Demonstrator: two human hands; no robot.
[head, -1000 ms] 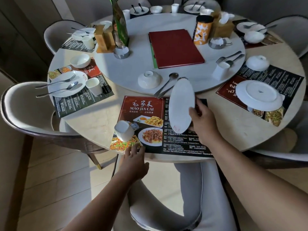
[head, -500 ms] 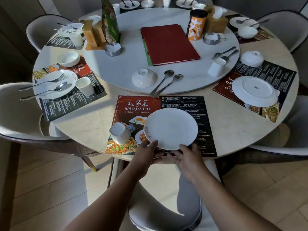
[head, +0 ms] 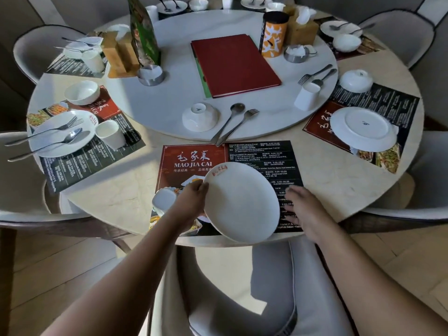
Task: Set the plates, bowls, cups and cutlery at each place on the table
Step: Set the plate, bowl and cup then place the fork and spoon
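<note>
I see the round table [head: 351, 187] with a white turntable [head: 174, 103] at its centre. Finished settings lie on the left; the place on the right has its plate [head: 363, 128] and bowl [head: 356, 81] upside down. Nearest me lies the red-and-black placemat [head: 257, 156], and I judge this place is the one in hand. The white plate [head: 242, 202] sits right way up over the mat's near half, slightly tilted; I cannot tell whether it rests flat. My left hand [head: 191, 202] has its fingers closed on the plate's left rim. My right hand [head: 305, 207] lies open just right of the plate, holding nothing. A white cup [head: 164, 201] lies tipped beside my left hand. Next I would settle the plate, stand the cup upright, then fetch the upturned bowl [head: 200, 116], spoon [head: 229, 122] and fork [head: 240, 126] from the turntable's near edge.
</note>
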